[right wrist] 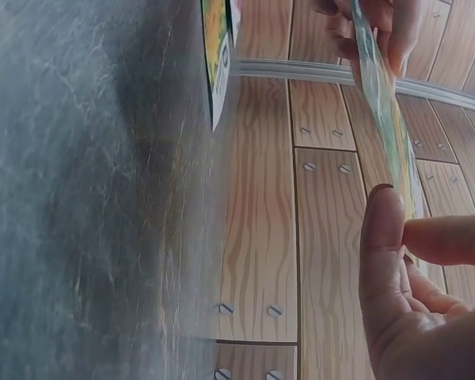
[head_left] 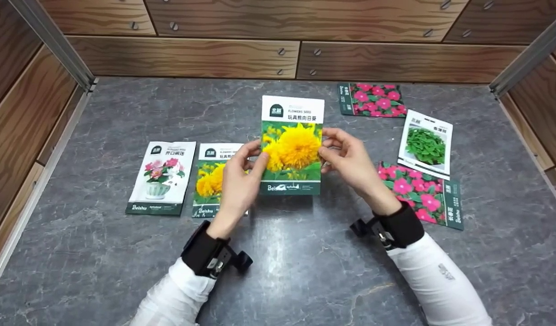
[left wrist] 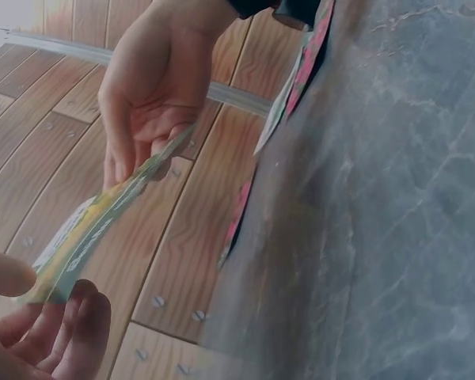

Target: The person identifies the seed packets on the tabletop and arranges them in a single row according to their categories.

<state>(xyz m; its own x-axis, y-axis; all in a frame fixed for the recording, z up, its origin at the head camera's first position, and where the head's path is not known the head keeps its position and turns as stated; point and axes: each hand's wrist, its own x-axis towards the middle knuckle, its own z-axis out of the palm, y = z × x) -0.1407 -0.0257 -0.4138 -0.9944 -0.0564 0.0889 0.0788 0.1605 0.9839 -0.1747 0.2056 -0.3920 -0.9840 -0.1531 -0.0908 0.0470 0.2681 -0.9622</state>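
Both hands hold up one seed packet (head_left: 292, 145) with a yellow sunflower picture, its printed front facing the head camera. My left hand (head_left: 241, 181) pinches its left edge, thumb on the front and fingers behind. On the opposite edge, my right hand (head_left: 352, 163) pinches with thumb and fingers. The left wrist view shows the packet (left wrist: 103, 218) nearly edge-on, raised above the table. A second sunflower packet (head_left: 208, 183) lies under the left hand, partly covered by it. Left of that lies a packet with a potted pink and white flower (head_left: 161, 179).
At the right lie a green-leaf packet (head_left: 425, 142) and two pink-flower packets, one at the back (head_left: 373, 100) and one partly behind the right wrist (head_left: 422, 194). Wood-patterned panels (head_left: 187, 56) wall the grey marbled table (head_left: 300, 271) at back and sides.
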